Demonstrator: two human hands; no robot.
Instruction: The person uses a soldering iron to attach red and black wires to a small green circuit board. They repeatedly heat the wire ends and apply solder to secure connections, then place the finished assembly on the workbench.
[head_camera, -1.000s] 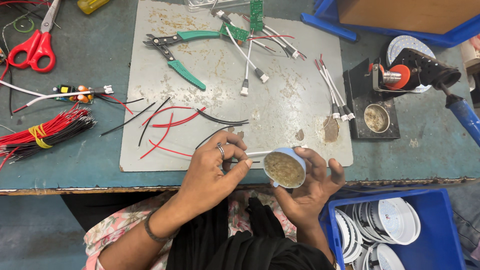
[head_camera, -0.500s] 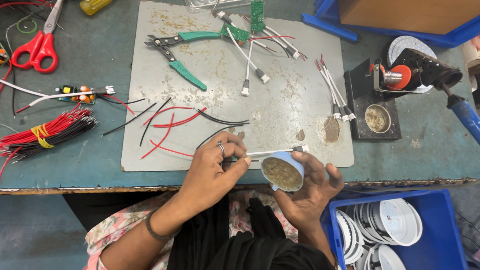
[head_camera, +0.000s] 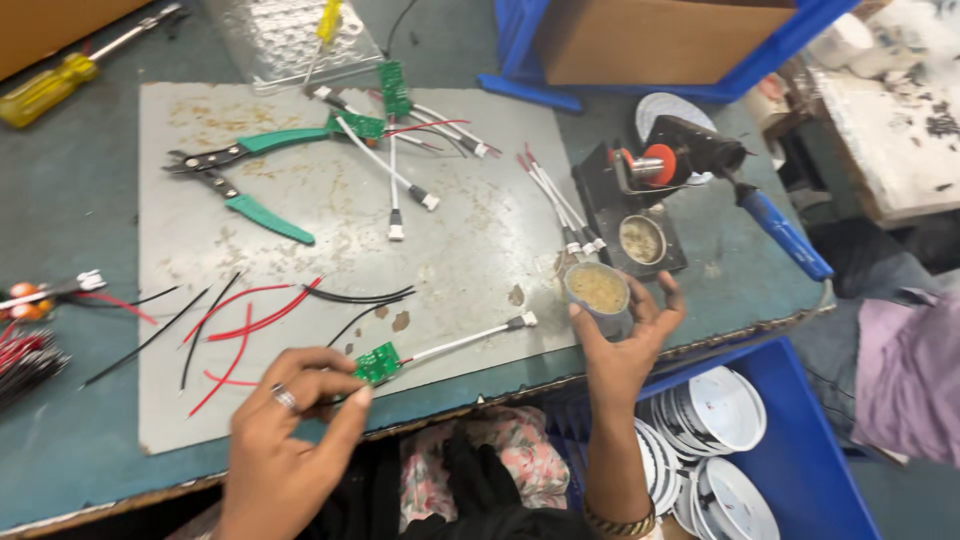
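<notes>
My left hand, a ring on one finger, pinches a small green circuit board at the near edge of the grey mat. A white cable with a connector trails from the board to the right. My right hand holds a small round tin of brownish paste just above the table, next to the black soldering iron stand. Loose red and black wires lie on the mat beside my left hand.
Green-handled cutters and more boards with white cables lie farther back on the mat. A blue-handled soldering iron rests in the stand. A blue bin of white round covers sits below right. A yellow screwdriver lies far left.
My hands have moved apart. The left hand has drawn the board and cable away from the tin, and the right hand has carried the tin right toward the stand. The view has shifted.
</notes>
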